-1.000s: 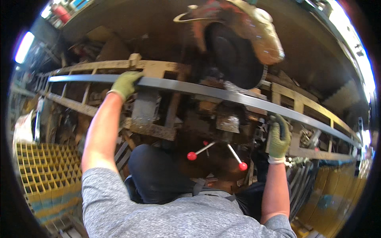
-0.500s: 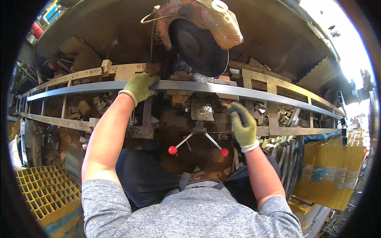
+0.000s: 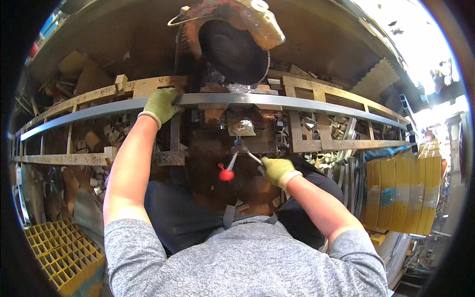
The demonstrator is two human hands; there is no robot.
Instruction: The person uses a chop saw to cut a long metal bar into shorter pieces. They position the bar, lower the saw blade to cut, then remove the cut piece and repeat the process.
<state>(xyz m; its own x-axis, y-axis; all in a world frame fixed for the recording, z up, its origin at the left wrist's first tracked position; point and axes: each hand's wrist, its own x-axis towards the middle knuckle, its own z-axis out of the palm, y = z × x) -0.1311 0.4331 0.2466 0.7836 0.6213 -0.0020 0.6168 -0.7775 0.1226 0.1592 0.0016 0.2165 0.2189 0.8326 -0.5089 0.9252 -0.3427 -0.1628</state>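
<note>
Metal strip [image 3: 316,102], long, flat and grey, is lying across the saw's table [image 3: 321,144], a rusty yellowed frame of welded bars, running from far left to far right and passing right under the dark cutting disc [image 3: 236,52] of a chop saw. Left hand [image 3: 161,104], in a green work glove, is pressing down on the strip just left of the disc, its grip closed over the strip's top edge. Right hand [image 3: 277,170], gloved the same way, is closing its grip around one arm of the clamp handle [image 3: 241,147], whose other arm is ending in a red knob [image 3: 226,174] that is hanging free just left of that hand. Judging by this, the step in hand looks like fixing the strip in the vise before a cut; the next move probably calls for turning the handle firmly while the left hand is keeping the strip flat and lined up beneath the disc. Rusty orange guard [image 3: 257,22] is covering the disc's upper half. Offcuts and scrap are lying below the frame, a yellow grid crate [image 3: 59,252] is sitting at lower left, and yellow panels [image 3: 401,193] are standing at right
</note>
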